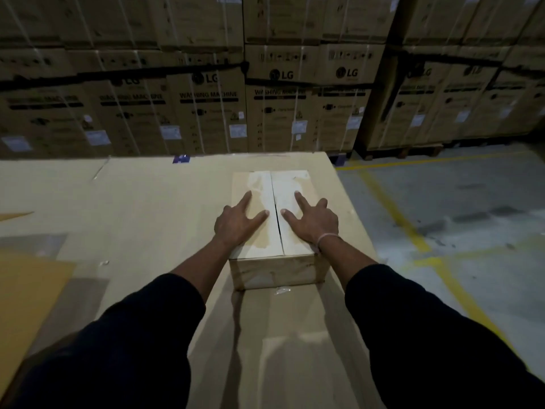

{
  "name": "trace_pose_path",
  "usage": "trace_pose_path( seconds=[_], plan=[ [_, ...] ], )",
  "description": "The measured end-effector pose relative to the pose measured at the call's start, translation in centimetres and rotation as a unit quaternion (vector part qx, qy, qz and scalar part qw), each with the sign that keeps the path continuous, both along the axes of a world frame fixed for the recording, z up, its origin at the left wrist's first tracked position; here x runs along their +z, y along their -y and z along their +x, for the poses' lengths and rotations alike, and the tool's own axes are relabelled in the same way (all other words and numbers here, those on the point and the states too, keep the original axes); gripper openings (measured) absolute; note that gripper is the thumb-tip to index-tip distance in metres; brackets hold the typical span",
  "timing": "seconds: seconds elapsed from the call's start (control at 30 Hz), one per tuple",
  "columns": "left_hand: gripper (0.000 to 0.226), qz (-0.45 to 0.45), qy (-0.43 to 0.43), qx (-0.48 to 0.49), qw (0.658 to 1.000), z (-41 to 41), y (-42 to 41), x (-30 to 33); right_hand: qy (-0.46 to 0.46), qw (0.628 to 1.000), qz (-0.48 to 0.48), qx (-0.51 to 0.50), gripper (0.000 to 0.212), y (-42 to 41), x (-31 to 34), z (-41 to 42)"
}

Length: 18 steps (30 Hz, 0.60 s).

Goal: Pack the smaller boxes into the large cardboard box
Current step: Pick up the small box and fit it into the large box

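Observation:
A cardboard box (277,270) stands on a broad cardboard-covered surface (153,202), near its right edge. Its two top flaps are folded down and meet along a centre seam. My left hand (239,221) lies flat on the left flap with fingers spread. My right hand (312,221), a thin band at its wrist, presses flat on the right flap, fingers apart. Neither hand grips anything. No smaller boxes are visible; the inside of the box is hidden by the flaps.
A wall of stacked washing-machine cartons (265,93) rises just behind the surface. To the right lies concrete floor with yellow lines (413,225). A yellowish cardboard sheet (26,293) and clear film (32,243) lie at the left.

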<state>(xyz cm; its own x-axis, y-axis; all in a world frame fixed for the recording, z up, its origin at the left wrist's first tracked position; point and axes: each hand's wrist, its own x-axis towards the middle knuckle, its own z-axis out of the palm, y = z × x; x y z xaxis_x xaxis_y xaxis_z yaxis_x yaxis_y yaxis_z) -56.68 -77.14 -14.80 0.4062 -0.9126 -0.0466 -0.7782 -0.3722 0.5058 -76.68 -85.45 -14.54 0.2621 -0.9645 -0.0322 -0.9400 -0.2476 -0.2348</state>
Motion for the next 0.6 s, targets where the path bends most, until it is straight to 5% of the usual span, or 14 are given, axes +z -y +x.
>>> trace_pose_path(
  seconds=[0.6],
  plan=[
    [0.088,-0.01,-0.01,0.025,1.0,-9.2,-31.3,-0.2,0.036,0.998,-0.041,0.01,0.083,-30.8,-1.1,-9.1]
  ],
)
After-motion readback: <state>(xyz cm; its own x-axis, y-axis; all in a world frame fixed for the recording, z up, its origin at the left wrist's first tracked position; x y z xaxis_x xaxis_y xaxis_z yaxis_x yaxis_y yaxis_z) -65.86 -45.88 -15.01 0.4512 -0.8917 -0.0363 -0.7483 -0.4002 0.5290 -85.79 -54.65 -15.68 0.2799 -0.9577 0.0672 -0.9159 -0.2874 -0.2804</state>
